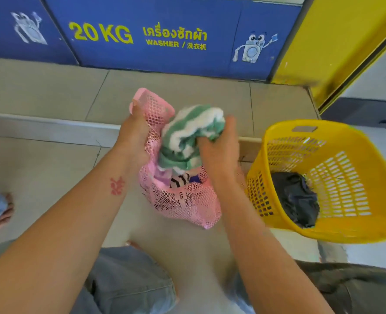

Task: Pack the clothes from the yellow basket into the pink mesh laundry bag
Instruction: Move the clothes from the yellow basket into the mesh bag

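Pink mesh laundry bag (187, 202) at frame centre, on tiled floor (40, 168), mouth open upward. Inside, visible through the opening: pale pink-and-lilac fabric (159, 174) and black-and-white striped garment (180, 179); further contents blurred behind mesh. Left hand (134, 134) clenched on bag's rim at 11 o'clock of the opening, lifting that edge. Right hand (219, 146) clamped around bunched green-and-white striped towel (191, 134), held directly over the bag mouth, lower end touching the contents. Yellow perforated plastic basket (328, 177) at 3 o'clock of the bag, just beside it, tilted toward the camera. Within: one crumpled dark grey garment (297, 198) against the lower wall. Blue panel marked "20 KG WASHER" (142, 35) at 12 o'clock.
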### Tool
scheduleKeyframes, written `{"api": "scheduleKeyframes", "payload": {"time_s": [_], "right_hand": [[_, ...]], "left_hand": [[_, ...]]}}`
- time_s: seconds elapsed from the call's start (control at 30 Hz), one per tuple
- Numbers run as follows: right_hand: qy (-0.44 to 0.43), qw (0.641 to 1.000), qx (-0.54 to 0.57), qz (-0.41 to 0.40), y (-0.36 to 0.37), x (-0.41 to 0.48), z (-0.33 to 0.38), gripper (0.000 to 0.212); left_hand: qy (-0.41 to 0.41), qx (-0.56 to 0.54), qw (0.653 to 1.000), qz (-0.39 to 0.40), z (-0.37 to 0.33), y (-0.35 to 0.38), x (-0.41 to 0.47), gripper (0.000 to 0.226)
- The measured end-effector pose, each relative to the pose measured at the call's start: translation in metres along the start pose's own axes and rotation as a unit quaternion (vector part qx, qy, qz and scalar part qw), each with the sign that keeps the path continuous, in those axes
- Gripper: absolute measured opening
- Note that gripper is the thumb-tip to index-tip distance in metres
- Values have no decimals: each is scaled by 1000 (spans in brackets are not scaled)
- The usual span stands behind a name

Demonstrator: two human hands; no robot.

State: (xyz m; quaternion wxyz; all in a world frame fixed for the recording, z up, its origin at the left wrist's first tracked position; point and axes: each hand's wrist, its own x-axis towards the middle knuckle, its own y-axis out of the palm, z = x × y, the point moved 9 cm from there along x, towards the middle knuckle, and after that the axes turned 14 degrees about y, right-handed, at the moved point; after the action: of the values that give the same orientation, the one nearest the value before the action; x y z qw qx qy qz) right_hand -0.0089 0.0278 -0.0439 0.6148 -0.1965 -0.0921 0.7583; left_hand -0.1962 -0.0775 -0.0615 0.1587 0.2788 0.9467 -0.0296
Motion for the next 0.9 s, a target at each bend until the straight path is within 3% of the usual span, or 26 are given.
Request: {"api": "scheduleKeyframes", "payload": {"time_s": [0.07, 0.13, 0.27, 0.33, 0.43, 0.53, 0.6, 0.7, 0.9], "right_hand": [[-88, 991, -99, 17, 52, -24, -19, 52], [-181, 952, -232, 83, 106, -37, -40, 61], [-315, 778, -503, 206, 172, -38, -75, 69], [-356, 746, -514, 230, 176, -44, -74, 62], [-394, 745, -469, 266, 172, -57, -72, 47], [-268, 756, -540, 256, 162, -31, -87, 45], [-174, 745, -602, 229, 147, -3, -93, 50], [-113, 733, -633, 221, 122, 27, -92, 58], [-99, 794, -556, 224, 85, 30, -94, 100]], "left_hand": [[-9, -7, 1000, 17, 0, 5, 2, 51], [-15, -1, 999, 38, 2, 11, 2, 51], [-29, -15, 999, 42, 11, 6, 5, 52], [-26, -43, 998, 31, 9, -1, 14, 51], [-13, -78, 997, 16, 1, -8, 23, 49], [-12, -91, 995, 37, -3, -5, 16, 49], [-4, -115, 992, 46, -11, -4, 11, 49], [11, -138, 988, 71, -24, 1, 5, 51], [-14, -58, 997, 54, -12, 13, -4, 51]]}}
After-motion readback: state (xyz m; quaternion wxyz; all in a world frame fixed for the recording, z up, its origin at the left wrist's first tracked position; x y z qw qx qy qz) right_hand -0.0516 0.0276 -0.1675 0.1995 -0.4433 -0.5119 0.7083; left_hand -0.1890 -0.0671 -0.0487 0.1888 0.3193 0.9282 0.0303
